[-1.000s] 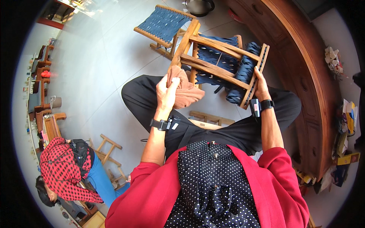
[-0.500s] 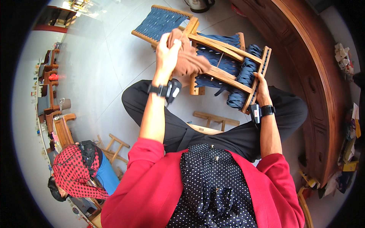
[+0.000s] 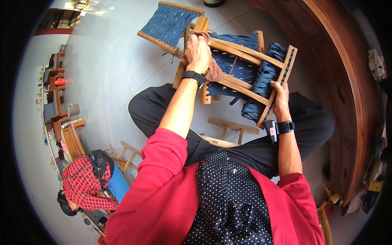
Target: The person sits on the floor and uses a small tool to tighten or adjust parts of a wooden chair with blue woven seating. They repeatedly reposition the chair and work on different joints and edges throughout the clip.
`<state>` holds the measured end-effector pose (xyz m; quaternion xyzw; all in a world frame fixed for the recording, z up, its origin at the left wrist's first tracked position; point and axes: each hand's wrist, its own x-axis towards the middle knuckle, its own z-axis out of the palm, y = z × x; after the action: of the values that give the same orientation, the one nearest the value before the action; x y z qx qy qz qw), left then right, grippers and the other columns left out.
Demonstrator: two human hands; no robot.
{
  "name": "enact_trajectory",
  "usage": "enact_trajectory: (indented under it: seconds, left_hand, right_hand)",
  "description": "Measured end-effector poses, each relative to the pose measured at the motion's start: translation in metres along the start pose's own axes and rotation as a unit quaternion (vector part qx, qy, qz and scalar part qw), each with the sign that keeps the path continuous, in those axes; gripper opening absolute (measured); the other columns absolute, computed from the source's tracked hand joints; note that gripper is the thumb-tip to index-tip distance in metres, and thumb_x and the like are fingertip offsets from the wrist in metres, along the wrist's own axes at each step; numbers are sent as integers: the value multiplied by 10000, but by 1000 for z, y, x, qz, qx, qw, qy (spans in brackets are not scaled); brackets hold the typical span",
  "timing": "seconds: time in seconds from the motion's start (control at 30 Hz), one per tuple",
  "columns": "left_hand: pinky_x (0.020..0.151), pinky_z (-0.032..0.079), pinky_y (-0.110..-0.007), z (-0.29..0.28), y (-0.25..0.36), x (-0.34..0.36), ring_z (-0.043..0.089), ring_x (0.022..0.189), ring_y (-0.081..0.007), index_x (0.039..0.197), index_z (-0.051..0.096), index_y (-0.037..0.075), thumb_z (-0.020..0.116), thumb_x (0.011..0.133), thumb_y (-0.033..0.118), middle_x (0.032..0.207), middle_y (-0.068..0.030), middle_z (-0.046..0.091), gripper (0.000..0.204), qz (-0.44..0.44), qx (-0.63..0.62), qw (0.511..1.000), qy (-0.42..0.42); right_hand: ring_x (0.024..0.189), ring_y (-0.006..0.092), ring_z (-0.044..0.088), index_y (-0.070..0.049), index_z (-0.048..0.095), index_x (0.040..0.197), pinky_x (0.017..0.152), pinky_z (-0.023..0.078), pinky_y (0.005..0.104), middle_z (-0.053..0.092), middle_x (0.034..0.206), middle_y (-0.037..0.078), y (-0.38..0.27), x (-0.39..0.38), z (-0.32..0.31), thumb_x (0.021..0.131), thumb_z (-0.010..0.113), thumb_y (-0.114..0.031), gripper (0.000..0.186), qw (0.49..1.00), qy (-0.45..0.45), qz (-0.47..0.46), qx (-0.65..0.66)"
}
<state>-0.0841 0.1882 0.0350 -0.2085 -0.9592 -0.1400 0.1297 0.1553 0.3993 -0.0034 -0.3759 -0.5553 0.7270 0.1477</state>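
A wooden folding chair frame with blue woven straps leans at an angle in front of me. My left hand is closed on a brown cloth, pressed against the wood near the joint of the frame. Part of the cloth is hidden beneath that hand. At the other end, my right hand grips the slotted end rail, fingers curled over its edge. Coils of blue strap wrap the bars beside this rail. The woven blue panel sticks out at the far left.
Below the chair, between my legs, is a small wooden frame. A long wooden cabinet runs along the right. Another person in a red checked top bends at the lower left, near a wooden rack.
My left hand has moved right with the brown cloth, from beside the frame onto its wood. My right hand keeps its grip on the end rail.
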Motion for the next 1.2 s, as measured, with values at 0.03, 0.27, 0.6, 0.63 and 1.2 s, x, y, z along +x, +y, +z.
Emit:
enact_trajectory:
  seconds: [0.03, 0.27, 0.6, 0.63, 1.2]
  left_hand:
    - [863, 533, -478, 1, 9, -6, 635, 985, -394, 1103, 653, 7, 680, 881, 163, 1101, -212, 587, 273, 12, 5, 1000, 8]
    - [846, 534, -441, 0, 51, -32, 635, 944, -345, 1014, 641, 41, 696, 846, 128, 1006, -157, 596, 197, 136, -54, 989, -3]
    - [838, 519, -470, -8, -12, 2, 626, 972, -367, 995, 679, 50, 666, 856, 116, 1022, -176, 617, 154, 16, -6, 999, 44]
    - [835, 520, -473, -7, 1, -3, 626, 977, -366, 998, 679, 49, 655, 861, 119, 1021, -181, 616, 156, 13, -20, 1000, 9]
    - [870, 530, -471, -36, -8, 55, 653, 1029, -380, 1136, 682, 50, 615, 895, 91, 1094, -198, 642, 253, 73, 21, 990, -120]
  right_hand:
    - [871, 132, 514, -37, 517, 1212, 797, 463, 305, 549, 971, 32, 1, 0, 0, 830, 717, -231, 473, 1000, 2, 0, -5]
    - [901, 142, 533, -45, 509, 1194, 818, 480, 313, 553, 979, 38, -2, -3, -2, 825, 718, -214, 457, 1000, -7, -5, 25]
    - [877, 149, 539, -25, 509, 1235, 807, 488, 308, 553, 989, 45, -7, -7, 1, 817, 697, -164, 479, 1000, 0, -20, -14]
    - [876, 148, 538, -27, 510, 1229, 805, 487, 306, 552, 989, 44, -7, -8, 1, 818, 695, -162, 471, 1000, -3, -20, -10]
    - [916, 171, 578, -2, 475, 1340, 843, 499, 322, 593, 1044, 76, -5, -10, 1, 816, 718, -204, 611, 998, 6, -46, -29]
